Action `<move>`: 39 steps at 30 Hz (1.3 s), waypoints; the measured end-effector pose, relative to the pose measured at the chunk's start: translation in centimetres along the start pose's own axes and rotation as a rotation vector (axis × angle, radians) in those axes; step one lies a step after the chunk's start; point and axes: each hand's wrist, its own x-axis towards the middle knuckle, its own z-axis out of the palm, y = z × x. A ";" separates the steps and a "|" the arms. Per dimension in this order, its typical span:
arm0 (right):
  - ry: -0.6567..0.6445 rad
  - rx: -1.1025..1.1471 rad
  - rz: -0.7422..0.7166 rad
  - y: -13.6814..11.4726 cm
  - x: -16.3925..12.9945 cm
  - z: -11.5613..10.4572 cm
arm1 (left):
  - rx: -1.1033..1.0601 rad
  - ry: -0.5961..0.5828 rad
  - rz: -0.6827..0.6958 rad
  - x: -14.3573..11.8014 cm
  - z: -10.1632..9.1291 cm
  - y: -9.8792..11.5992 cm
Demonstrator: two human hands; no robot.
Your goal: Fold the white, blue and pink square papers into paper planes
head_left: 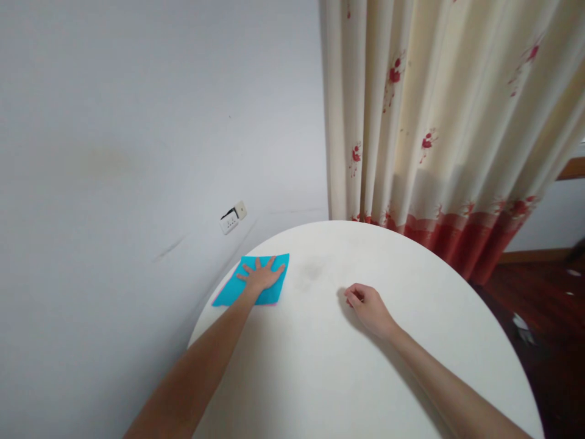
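Note:
My left hand (261, 275) lies flat with its fingers spread on a bright blue cloth (232, 292). The cloth is roughly square and rests near the left edge of a round white table (320, 378). A thin pink strip shows along its lower and left edges, as if another layer lies beneath. To the right of the cloth, apart from it, my right hand (369, 310) is held just over the tabletop. Its fingers are curled in toward the thumb, and nothing shows in them.
A pale wall (137, 122) with a socket (229, 223) stands close along the table's left side. Cream curtains (388, 122) with red flowers hang behind the table. A faint grey smudge (313, 271) marks the tabletop. Dark wooden floor (548, 317) lies at the right, with small white scraps on it.

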 end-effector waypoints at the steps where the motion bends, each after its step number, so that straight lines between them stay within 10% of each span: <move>1: 0.002 -0.007 0.001 -0.1 0.0 0.0 | -0.003 -0.003 -0.008 0.1 -0.1 0.1; 12: 0.034 -0.027 -0.017 0.7 0.7 0.0 | -0.048 0.168 0.024 -1.8 -2.8 1.4; 16: 0.114 -0.126 -0.067 0.9 1.2 -0.4 | -0.002 0.473 0.310 -8.1 -3.2 4.6; 22: 0.189 -0.449 -0.240 0.7 1.3 -1.0 | -0.050 0.239 0.657 -17.4 2.4 8.6; 29: -0.202 -0.824 -0.097 0.0 -0.1 -0.1 | -0.037 0.113 0.705 -16.3 5.0 8.3; 39: -0.245 -0.835 -0.075 -0.1 0.1 -0.7 | -0.280 0.326 0.619 -13.1 1.4 6.1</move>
